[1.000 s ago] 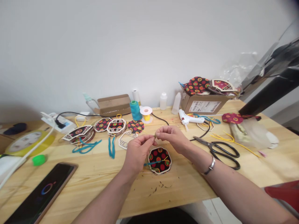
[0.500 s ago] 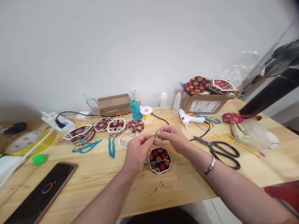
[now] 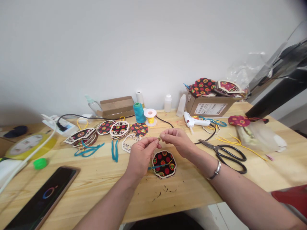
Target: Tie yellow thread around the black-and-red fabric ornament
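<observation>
Both hands, left hand (image 3: pixel 141 153) and right hand (image 3: pixel 176 140), pinch one tiny bead (image 3: pixel 159 139) between fingertips, raised for close threading above a fabric-covered ornament (image 3: pixel 164 164) lying on the worktop (image 3: pixel 100 179). One pair of scissors (image 3: pixel 225 154) lies at three o'clock, one glue gun (image 3: pixel 194 122) at one o'clock, two thread spools (image 3: pixel 144 114) at eleven.

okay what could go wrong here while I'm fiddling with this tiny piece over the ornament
The small piece pinched between your left hand and right hand could drop and get lost among the dark specks on the table. The open scissors lie near your right wrist and could catch it.
</observation>
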The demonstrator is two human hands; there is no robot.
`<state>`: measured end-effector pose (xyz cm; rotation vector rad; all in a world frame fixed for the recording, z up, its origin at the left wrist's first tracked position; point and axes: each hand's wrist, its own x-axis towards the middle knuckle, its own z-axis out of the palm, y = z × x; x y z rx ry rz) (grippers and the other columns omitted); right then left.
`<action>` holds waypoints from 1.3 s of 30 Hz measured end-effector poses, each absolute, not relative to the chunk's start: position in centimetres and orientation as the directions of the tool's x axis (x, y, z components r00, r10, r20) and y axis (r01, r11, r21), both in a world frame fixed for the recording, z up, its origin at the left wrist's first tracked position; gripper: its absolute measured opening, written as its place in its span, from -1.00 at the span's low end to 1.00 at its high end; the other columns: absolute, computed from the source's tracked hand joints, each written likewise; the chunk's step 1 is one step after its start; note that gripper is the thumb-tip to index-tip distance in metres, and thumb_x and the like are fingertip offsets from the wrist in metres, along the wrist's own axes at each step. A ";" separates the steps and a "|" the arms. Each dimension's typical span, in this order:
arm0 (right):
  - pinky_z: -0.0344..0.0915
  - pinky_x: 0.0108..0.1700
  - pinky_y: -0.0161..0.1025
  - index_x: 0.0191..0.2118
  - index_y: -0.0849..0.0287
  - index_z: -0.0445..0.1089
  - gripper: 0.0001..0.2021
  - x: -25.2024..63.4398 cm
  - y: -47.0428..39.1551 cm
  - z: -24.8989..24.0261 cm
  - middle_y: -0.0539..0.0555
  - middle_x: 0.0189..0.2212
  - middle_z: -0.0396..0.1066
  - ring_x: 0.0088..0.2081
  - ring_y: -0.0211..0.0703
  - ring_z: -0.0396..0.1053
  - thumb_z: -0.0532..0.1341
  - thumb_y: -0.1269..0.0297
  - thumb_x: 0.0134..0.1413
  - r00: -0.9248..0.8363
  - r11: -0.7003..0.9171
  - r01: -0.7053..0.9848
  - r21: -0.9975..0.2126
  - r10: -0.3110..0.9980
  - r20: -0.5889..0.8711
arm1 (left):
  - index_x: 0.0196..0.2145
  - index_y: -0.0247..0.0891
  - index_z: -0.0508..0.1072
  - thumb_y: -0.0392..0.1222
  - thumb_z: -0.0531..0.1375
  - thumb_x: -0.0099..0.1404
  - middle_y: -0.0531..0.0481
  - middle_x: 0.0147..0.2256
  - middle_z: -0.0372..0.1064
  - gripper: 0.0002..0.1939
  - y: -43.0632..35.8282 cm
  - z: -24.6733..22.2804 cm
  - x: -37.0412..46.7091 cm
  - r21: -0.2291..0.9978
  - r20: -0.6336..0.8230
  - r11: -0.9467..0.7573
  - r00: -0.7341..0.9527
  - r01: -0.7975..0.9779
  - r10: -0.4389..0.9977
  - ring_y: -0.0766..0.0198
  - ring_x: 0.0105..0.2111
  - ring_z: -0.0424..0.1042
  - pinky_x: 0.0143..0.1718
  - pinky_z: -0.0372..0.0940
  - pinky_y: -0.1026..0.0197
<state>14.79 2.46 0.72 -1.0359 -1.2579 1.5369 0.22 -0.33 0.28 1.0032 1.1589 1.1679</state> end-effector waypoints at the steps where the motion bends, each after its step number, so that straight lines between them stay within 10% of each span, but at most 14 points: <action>1: 0.03 -0.39 -0.31 -0.51 0.25 0.39 -0.85 14.8 2.4 0.7 -0.06 -0.59 0.28 -0.51 -0.35 0.11 0.27 0.25 -0.17 -0.276 -0.110 -0.116 -0.987 0.958 -0.075 | -0.47 -0.33 0.48 -0.15 0.26 0.07 0.09 -0.55 0.37 -0.84 -0.3 0.2 0.2 0.980 -0.135 0.136 0.018 -0.145 0.991 0.58 -0.72 0.01 -0.70 -0.11 0.41; 22: 0.04 -0.42 -0.31 -0.46 0.23 0.51 -0.72 14.2 2.7 0.2 -0.04 -0.58 0.39 -0.55 -0.39 0.11 0.42 0.20 -0.41 -0.194 -0.246 -0.228 -0.942 0.960 -0.204 | -0.49 -0.41 0.47 -0.19 0.34 -0.06 0.05 -0.59 0.36 -0.78 0.1 0.8 -0.1 0.893 -0.258 0.245 0.017 -0.379 0.966 0.62 -0.74 -0.01 -0.73 -0.15 0.46; 39: 0.17 -0.34 -0.31 -0.51 0.18 0.48 -0.86 14.2 2.3 -0.1 -0.05 -0.57 0.42 -0.49 -0.33 0.26 0.34 0.21 -0.17 -0.244 -0.107 -0.235 -0.966 0.969 -0.047 | -0.47 -0.40 0.48 -0.17 0.32 -0.04 0.02 -0.57 0.38 -0.78 -0.1 0.8 -0.1 0.911 -0.247 0.244 0.035 -0.332 0.968 0.62 -0.74 -0.03 -0.73 -0.17 0.44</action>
